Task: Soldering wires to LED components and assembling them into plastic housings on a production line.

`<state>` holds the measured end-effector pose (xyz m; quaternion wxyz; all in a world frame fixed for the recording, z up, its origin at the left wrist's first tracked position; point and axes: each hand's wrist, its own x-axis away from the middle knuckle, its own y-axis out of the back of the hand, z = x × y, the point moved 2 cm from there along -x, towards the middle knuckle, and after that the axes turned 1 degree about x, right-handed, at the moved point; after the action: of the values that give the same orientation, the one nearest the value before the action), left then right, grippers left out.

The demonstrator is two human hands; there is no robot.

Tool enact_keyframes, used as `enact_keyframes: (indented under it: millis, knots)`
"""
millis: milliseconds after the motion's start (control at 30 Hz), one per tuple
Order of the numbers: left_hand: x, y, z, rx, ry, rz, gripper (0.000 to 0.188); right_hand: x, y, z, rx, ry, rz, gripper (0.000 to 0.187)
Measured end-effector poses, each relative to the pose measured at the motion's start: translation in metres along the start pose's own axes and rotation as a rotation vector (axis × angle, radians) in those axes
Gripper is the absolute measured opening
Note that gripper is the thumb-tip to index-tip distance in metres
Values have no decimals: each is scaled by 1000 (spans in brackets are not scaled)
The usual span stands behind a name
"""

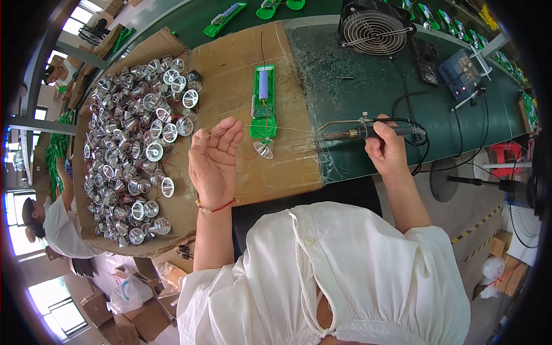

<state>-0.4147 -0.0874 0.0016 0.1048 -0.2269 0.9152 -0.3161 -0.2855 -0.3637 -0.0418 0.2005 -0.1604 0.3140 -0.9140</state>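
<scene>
My right hand [388,148] is closed around a soldering iron [361,133] whose tip points left, with a thin metal guide tube [336,122] clamped above it. From the tube's end a fine solder wire [282,128] runs left to my left hand [217,164], which pinches it palm up. Between the hands, on the cardboard sheet [230,75], lies an open green flashlight housing [257,115]. It holds a purple battery cell [263,85] and a small circuit board [263,110]. A silver reflector [264,149] hangs off its near end on wires.
At left, a cardboard box [185,227] is heaped with silver reflectors [138,138]. A black fan [376,33] and a blue soldering station [462,75] stand on the green bench [322,63]. More green housings [225,19] line the far side. Another person [57,224] is at far left.
</scene>
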Motion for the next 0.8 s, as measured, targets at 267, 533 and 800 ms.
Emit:
enact_keyframes:
  millis: [267,533,800]
  knots:
    - [5,-6,-6,-48,-121,-37,21,1,-4,-3,21,-4,-25,23]
    - [5,-32,6,-1175,-786,197,11,5,-12,-7,-33,-60,-22,22]
    - [-3,-27,6,-1992,-980,147,17,10,-17,-1,-81,-57,-28,23]
